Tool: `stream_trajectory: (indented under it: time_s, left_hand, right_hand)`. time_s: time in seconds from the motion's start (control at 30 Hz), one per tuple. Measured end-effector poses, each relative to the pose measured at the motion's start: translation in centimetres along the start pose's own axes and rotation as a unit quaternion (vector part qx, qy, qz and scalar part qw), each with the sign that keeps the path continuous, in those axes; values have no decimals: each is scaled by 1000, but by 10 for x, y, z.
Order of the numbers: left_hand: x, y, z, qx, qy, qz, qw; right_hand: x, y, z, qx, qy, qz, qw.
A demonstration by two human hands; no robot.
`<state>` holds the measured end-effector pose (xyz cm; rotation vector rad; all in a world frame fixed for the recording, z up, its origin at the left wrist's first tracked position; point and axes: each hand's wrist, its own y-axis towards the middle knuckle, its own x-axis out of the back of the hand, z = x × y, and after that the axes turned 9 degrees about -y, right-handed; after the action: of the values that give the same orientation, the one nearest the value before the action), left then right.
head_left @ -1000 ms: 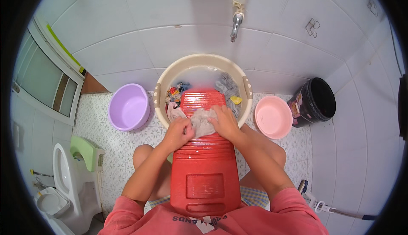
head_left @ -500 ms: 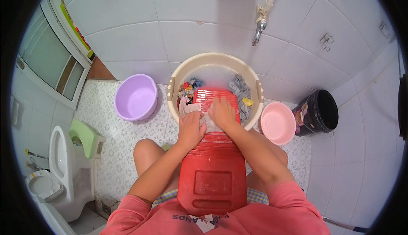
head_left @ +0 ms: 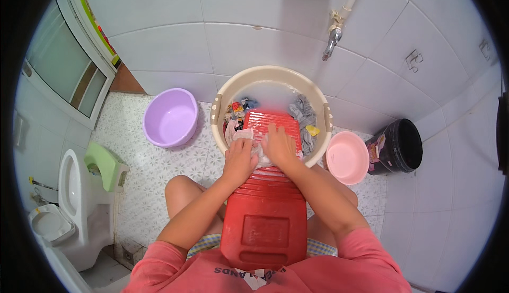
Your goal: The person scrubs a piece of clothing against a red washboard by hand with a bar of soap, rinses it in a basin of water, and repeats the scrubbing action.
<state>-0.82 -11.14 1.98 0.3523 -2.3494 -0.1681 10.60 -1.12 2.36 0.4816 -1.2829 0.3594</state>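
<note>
Pale off-white, crumpled fabric cloth [head_left: 262, 159] is on the ridged part of the red plastic washboard [head_left: 264, 229], between and under your two hands. Left hand [head_left: 241, 159]: fingers bent over the cloth's left side, thumb toward the middle. Right hand [head_left: 280, 145]: turned down on its right side, fingers bunched forward. Hands near each other, not pressed together. Can't tell whether either one pinches the fabric or only presses on it; fingertips partly hidden.

Board slants from your lap into the round beige plastic basin [head_left: 270, 70], far end fading into cloudy water. Wet grey fabric [head_left: 303, 111] and a small yellow piece [head_left: 312, 130] sit right of it, a multicoloured fabric bundle [head_left: 234, 114] left.

Handling, my read: cloth is soft and limp, light dry but heavier soaked, probably slick where wet. Not fragile, though thin fabric could stretch if yanked. Best hold: a full bunched fold at each side, not a single edge. Board looks stiff; wet ridges likely slippery, so its dry-looking flat lower end is the surer place to grab.
</note>
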Motion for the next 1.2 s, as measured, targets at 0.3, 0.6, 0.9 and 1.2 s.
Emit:
stream_trajectory:
  time_s: [0.3, 0.6, 0.9, 1.2]
  left_hand:
    - [-9, 4, -10, -48, 27, 5, 998]
    - [9, -3, 3, -21, -6, -23, 999]
    - [0, 5, 2, -66, 14, -5, 998]
    - [21, 15, 25, -81, -74, 39, 993]
  right_hand:
    - [-13, 29, -23, -64, -46, 8, 997]
    - [34, -46, 1, 47, 6, 51, 998]
    - [-21, 51, -24, -77, -37, -37, 996]
    - [53, -56, -24, 80, 216, 98, 968]
